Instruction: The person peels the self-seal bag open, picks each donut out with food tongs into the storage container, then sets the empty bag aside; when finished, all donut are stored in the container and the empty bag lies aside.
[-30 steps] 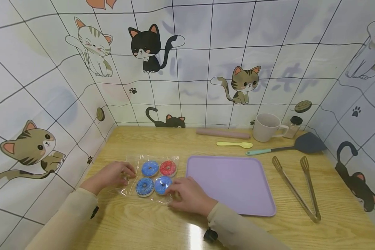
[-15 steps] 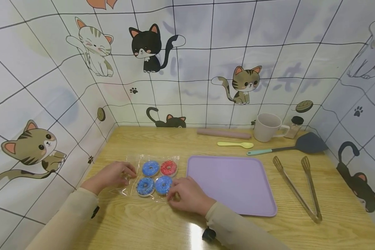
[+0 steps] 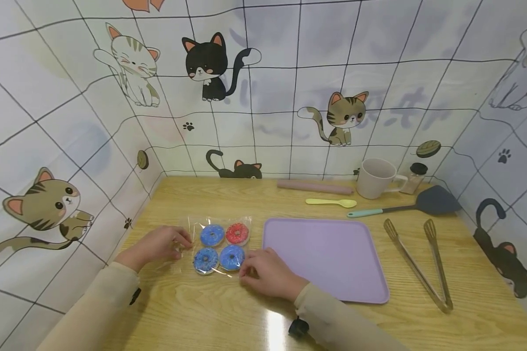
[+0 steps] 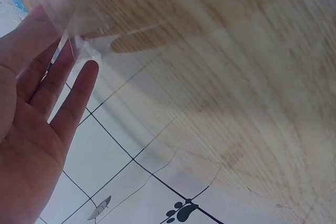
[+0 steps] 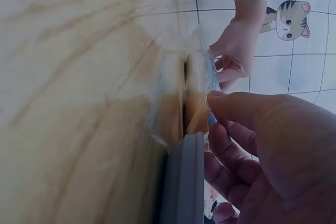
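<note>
A clear plastic bag [image 3: 189, 229] lies on the wooden table. Inside it are a red doughnut [image 3: 237, 233] and three blue doughnuts [image 3: 212, 235]. My left hand [image 3: 182, 242] pinches the bag's left edge. The left wrist view shows film [image 4: 73, 30] at the tips of its other fingers [image 4: 79, 93], which lie fairly straight. At the bag's lower right corner, my right hand [image 3: 246, 270] pinches the edge. The right wrist view shows its thumb and fingers [image 5: 231, 106] closed on the film [image 5: 197, 61], just beside the tray's rim [image 5: 184, 182].
A lilac tray [image 3: 329, 258] lies right of the bag. Metal tongs [image 3: 417, 263] lie further right. Along the back stand a mug [image 3: 375, 178], a shaker [image 3: 415, 176], a spatula [image 3: 404, 207], a yellow spoon [image 3: 331, 202] and a rolling pin [image 3: 314, 186]. Cat-print walls enclose three sides.
The bag with its doughnuts has shifted a little to the right and back. Both hands keep their hold on its edges and have barely moved.
</note>
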`<state>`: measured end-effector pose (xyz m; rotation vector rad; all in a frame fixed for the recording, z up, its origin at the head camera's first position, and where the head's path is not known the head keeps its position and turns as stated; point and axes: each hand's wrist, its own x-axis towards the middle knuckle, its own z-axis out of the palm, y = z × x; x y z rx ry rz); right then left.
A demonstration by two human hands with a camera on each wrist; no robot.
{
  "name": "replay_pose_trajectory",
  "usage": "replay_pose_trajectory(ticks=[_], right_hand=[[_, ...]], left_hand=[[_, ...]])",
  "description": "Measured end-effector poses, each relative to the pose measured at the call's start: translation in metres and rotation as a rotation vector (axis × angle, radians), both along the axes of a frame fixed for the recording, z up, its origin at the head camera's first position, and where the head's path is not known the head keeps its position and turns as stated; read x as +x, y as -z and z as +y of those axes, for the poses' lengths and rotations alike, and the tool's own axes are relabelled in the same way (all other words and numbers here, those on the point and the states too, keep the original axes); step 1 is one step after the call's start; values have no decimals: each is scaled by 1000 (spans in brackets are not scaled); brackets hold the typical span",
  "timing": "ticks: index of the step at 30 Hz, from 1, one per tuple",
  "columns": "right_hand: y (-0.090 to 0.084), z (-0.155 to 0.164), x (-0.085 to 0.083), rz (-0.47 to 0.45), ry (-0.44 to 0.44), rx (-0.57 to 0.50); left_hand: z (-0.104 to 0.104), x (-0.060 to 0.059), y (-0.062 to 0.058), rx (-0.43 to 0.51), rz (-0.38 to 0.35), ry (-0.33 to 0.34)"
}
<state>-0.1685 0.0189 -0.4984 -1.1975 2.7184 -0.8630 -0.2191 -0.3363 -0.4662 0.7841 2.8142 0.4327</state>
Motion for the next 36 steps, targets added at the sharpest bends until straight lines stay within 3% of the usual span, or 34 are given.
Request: replay_pose_trajectory(ticks=[13,22,36], right_hand=[[-1,12,0,-76,20,-85],[-4,22,-1,-106,47,-115],[-2,40,2,-124,16,-182]], left_hand=[[2,-3,-1,-42,16,16],[3,-3,-1,-50,-39,-46],[3,-3,0,-25,-71,-63]])
